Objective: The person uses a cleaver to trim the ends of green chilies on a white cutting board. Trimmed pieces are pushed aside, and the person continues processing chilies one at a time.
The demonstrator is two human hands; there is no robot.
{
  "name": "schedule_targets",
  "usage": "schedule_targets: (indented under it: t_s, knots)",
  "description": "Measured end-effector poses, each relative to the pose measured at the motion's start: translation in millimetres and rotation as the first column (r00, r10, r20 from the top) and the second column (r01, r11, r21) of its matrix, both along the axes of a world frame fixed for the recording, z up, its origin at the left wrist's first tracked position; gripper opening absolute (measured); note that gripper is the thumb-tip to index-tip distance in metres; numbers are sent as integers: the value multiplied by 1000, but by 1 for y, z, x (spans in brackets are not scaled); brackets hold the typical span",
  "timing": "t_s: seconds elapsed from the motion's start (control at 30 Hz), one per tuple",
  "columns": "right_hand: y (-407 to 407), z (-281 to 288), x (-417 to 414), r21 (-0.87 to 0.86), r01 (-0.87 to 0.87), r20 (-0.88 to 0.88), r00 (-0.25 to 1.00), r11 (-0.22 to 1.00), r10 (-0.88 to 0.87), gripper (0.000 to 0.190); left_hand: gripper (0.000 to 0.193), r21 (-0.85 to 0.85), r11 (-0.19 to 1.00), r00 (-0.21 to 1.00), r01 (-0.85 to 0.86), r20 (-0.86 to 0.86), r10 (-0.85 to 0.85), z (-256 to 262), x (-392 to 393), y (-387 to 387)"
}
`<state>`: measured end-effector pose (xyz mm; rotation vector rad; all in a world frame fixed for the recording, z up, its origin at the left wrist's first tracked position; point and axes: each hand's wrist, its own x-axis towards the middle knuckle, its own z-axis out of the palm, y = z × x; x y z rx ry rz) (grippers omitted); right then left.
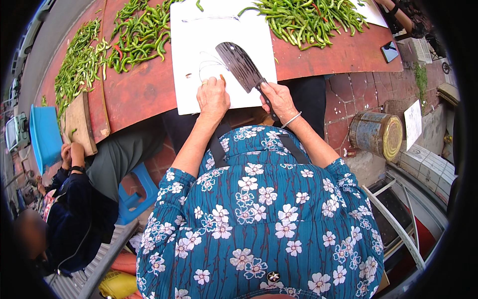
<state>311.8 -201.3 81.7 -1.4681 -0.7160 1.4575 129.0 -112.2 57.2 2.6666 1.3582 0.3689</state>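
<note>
My right hand (278, 100) grips the dark handle of a cleaver (239, 61). Its broad, dark-streaked blade points up and left over a white cutting board (257, 37). On the board's near edge rests my left hand (213, 95), fingers curled down. A small orange-brown piece, apparently a chili pepper (223, 79), sticks out beside the index finger; the rest of it is hidden by the hand. Thin dark lines and a small brown mark show on the board's surface. A single green pepper (199, 5) lies at its far edge.
Green chili peppers lie in a left pile (142, 41) and a right pile (306, 22) on the red table (145, 88). A phone (389, 51) rests near the right edge. At left, another person's hands (73, 153) work by a wooden board (80, 121) and blue basin (43, 136).
</note>
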Motion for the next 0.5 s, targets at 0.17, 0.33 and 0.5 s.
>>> schedule_targets:
  t_s: [0.17, 0.33, 0.5]
  knots:
    - [-1, 1, 0, 18, 0, -4, 1000, 1000, 0, 34, 10, 63, 996, 991, 57, -122, -49, 2, 2, 1]
    - [-3, 0, 2, 10, -3, 13, 1000, 1000, 3, 35, 9, 36, 998, 999, 52, -11, -52, 6, -4, 3]
    - [-6, 4, 0, 76, -7, 36, 999, 997, 5, 34, 8, -850, 520, 601, 82, 458, 654, 12, -13, 12]
